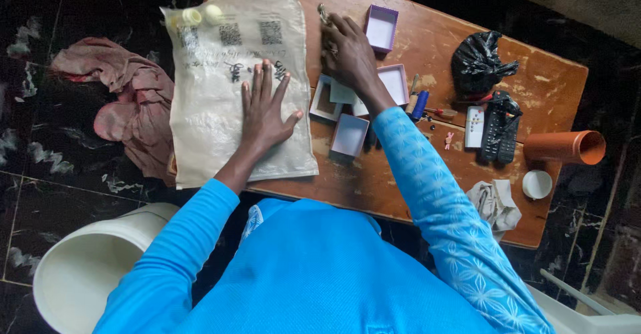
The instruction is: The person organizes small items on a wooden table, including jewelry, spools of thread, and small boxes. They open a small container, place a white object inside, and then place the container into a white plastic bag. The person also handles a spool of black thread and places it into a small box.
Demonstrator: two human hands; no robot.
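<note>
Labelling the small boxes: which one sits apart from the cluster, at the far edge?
The purple-rimmed box just right of the right hand. It stands alone near the table's far edge; the other small boxes bunch together near the right forearm.

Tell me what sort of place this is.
Probably a home craft or packing corner, not a shop: a worn wooden table on dark marble-patterned floor tiles, strewn with small open boxes, hand tools and a plastic bag.
</note>
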